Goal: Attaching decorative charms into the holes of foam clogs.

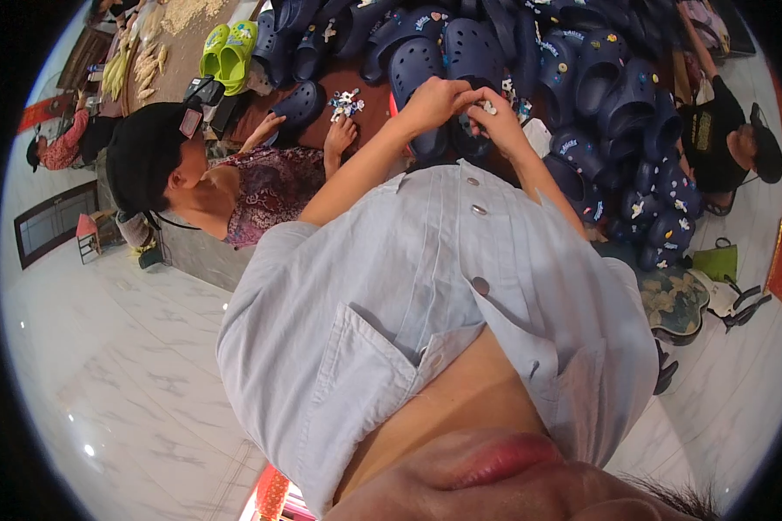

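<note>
A left hand and right hand draw close over navy clogs, upper center of the frame.
The right pinches a small pale piece; whether the left grips anything cannot be told.

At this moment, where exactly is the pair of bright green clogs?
The bright green clogs are at the upper left of the head view, directly left of dark blue clogs and above the co-worker's black cap.
</note>
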`<control>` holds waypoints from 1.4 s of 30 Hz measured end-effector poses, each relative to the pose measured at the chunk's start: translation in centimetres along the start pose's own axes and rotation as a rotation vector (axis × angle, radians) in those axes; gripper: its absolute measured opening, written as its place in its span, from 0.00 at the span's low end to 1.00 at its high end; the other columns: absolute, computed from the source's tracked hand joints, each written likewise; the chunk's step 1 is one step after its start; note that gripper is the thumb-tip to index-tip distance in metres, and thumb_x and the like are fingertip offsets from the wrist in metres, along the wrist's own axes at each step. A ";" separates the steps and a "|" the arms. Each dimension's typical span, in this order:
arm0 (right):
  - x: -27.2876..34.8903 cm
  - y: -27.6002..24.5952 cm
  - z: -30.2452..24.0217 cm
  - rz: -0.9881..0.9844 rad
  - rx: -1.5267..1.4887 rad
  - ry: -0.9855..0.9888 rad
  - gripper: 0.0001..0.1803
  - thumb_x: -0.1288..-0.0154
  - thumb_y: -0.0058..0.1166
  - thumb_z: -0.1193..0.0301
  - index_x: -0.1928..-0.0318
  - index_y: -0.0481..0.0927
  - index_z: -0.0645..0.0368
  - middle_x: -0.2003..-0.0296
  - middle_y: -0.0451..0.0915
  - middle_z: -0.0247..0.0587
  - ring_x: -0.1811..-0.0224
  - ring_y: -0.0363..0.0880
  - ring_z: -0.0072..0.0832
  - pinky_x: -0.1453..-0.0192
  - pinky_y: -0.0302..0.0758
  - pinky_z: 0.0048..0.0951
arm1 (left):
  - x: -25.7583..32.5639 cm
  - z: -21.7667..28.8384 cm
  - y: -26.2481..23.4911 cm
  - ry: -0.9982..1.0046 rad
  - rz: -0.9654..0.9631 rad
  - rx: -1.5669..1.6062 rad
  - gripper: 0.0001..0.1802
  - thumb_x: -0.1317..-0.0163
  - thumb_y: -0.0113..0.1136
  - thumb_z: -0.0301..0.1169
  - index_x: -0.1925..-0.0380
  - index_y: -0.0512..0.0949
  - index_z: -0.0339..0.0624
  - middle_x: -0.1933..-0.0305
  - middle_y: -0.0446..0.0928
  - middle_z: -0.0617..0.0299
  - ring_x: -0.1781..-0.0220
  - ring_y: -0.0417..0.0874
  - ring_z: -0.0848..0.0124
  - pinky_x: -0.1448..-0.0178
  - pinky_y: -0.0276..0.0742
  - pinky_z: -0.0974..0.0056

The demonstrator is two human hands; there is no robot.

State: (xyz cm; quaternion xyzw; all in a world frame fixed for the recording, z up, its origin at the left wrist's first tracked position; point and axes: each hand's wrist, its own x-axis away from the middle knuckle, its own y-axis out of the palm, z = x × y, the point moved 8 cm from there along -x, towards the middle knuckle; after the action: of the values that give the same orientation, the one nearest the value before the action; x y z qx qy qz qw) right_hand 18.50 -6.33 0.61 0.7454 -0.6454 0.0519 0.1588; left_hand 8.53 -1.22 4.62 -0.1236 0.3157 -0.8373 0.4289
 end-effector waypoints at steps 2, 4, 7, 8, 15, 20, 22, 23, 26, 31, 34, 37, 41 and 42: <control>0.2 -1.2 0.1 0.068 -0.002 0.074 0.06 0.40 0.53 0.71 0.62 0.75 0.55 0.78 0.74 0.29 0.81 0.73 0.16 0.81 0.60 0.16 | -0.7 -0.5 -0.6 0.022 -0.027 0.085 0.12 0.37 0.55 0.36 0.67 0.80 0.38 0.73 0.79 0.51 0.72 0.82 0.60 0.67 0.74 0.62; 0.0 -3.0 0.7 0.129 -0.163 0.075 0.05 0.40 0.53 0.71 0.63 0.75 0.54 0.78 0.75 0.30 0.79 0.74 0.18 0.80 0.59 0.16 | -2.1 -1.7 -3.3 0.083 0.207 -0.234 0.10 0.40 0.56 0.34 0.64 0.81 0.42 0.67 0.81 0.54 0.65 0.82 0.55 0.62 0.76 0.57; 0.2 -5.4 0.4 0.184 -0.257 0.032 0.05 0.41 0.52 0.73 0.63 0.76 0.54 0.74 0.78 0.35 0.76 0.76 0.20 0.79 0.61 0.18 | -4.2 -3.4 -5.0 0.042 0.191 -0.521 0.11 0.45 0.61 0.37 0.62 0.82 0.49 0.59 0.80 0.58 0.55 0.79 0.55 0.53 0.76 0.56; 0.3 -5.8 0.4 0.192 -0.268 0.029 0.05 0.41 0.52 0.73 0.63 0.76 0.54 0.73 0.79 0.36 0.75 0.76 0.20 0.78 0.61 0.18 | -4.9 -4.2 -4.6 0.033 0.159 -0.628 0.12 0.45 0.61 0.37 0.61 0.82 0.51 0.56 0.79 0.60 0.52 0.77 0.55 0.52 0.76 0.56; 0.7 -4.8 2.1 0.234 -0.018 0.084 0.06 0.43 0.57 0.70 0.65 0.76 0.54 0.73 0.78 0.29 0.79 0.71 0.17 0.75 0.64 0.23 | -6.8 -7.5 -1.4 0.064 0.068 -0.820 0.11 0.50 0.62 0.35 0.64 0.83 0.52 0.55 0.77 0.59 0.48 0.74 0.54 0.51 0.72 0.47; 0.6 -4.8 1.7 0.275 0.231 -0.066 0.08 0.44 0.57 0.69 0.64 0.78 0.56 0.77 0.77 0.31 0.79 0.73 0.19 0.72 0.70 0.26 | -7.0 -7.6 -1.4 -0.008 0.029 -0.831 0.11 0.49 0.62 0.37 0.63 0.83 0.57 0.52 0.77 0.65 0.45 0.73 0.56 0.47 0.69 0.47; 0.7 -4.9 1.2 0.326 0.304 -0.105 0.09 0.45 0.57 0.69 0.63 0.79 0.57 0.78 0.77 0.33 0.78 0.75 0.20 0.71 0.71 0.27 | -6.7 -7.3 -1.7 0.030 0.066 -0.803 0.10 0.50 0.61 0.36 0.65 0.84 0.55 0.55 0.78 0.64 0.47 0.74 0.57 0.49 0.69 0.48; 0.6 -4.9 1.2 0.318 0.372 -0.098 0.10 0.46 0.56 0.71 0.63 0.79 0.58 0.77 0.77 0.37 0.77 0.77 0.25 0.69 0.72 0.29 | -6.5 -6.9 -2.0 0.070 0.104 -0.774 0.10 0.50 0.61 0.35 0.67 0.84 0.52 0.57 0.78 0.63 0.49 0.74 0.58 0.50 0.69 0.49; 0.4 -4.1 0.6 0.300 0.562 -0.154 0.10 0.48 0.56 0.74 0.63 0.78 0.59 0.73 0.79 0.44 0.73 0.79 0.36 0.67 0.73 0.34 | -6.2 -6.6 -2.8 0.119 0.177 -0.686 0.09 0.51 0.61 0.36 0.68 0.84 0.53 0.58 0.78 0.65 0.49 0.74 0.58 0.50 0.69 0.50; -0.2 -0.8 -0.1 0.195 0.813 -0.397 0.08 0.48 0.53 0.78 0.65 0.75 0.61 0.66 0.77 0.50 0.61 0.78 0.50 0.59 0.73 0.43 | -5.7 -7.0 -1.9 0.141 0.132 -0.704 0.10 0.50 0.61 0.37 0.67 0.84 0.54 0.54 0.77 0.66 0.44 0.70 0.57 0.48 0.67 0.47; -0.5 0.5 0.6 0.149 1.045 -0.427 0.11 0.47 0.52 0.79 0.61 0.73 0.60 0.62 0.74 0.50 0.60 0.78 0.51 0.57 0.74 0.46 | -5.8 -7.3 -1.4 0.112 0.098 -0.741 0.11 0.50 0.61 0.38 0.64 0.84 0.55 0.51 0.75 0.65 0.40 0.66 0.55 0.45 0.65 0.44; -1.0 1.6 -0.1 0.137 1.228 -0.396 0.12 0.46 0.50 0.79 0.59 0.71 0.63 0.60 0.71 0.56 0.61 0.78 0.54 0.59 0.78 0.46 | -5.9 -8.1 -1.1 0.034 0.033 -0.754 0.14 0.50 0.62 0.39 0.62 0.84 0.56 0.47 0.73 0.63 0.37 0.64 0.53 0.43 0.62 0.40; -2.7 1.4 0.6 0.184 1.523 -0.349 0.09 0.44 0.48 0.78 0.61 0.72 0.67 0.62 0.73 0.61 0.62 0.80 0.51 0.63 0.81 0.42 | -6.3 -8.5 -0.6 -0.048 -0.064 -0.761 0.16 0.51 0.63 0.39 0.60 0.83 0.55 0.43 0.72 0.62 0.34 0.61 0.53 0.41 0.59 0.34; -3.1 1.3 0.8 0.185 1.523 -0.351 0.09 0.44 0.48 0.78 0.61 0.72 0.67 0.62 0.73 0.61 0.62 0.80 0.51 0.63 0.81 0.42 | -6.4 -8.4 -0.5 -0.047 -0.063 -0.762 0.16 0.51 0.63 0.39 0.60 0.83 0.55 0.43 0.72 0.62 0.34 0.61 0.53 0.41 0.59 0.34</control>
State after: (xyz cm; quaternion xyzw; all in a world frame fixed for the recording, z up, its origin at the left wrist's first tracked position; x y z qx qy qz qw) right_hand 16.59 -3.84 -0.83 0.5895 -0.5072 0.3747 -0.5049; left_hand 8.05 7.66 -1.11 -0.3031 0.5905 -0.6695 0.3335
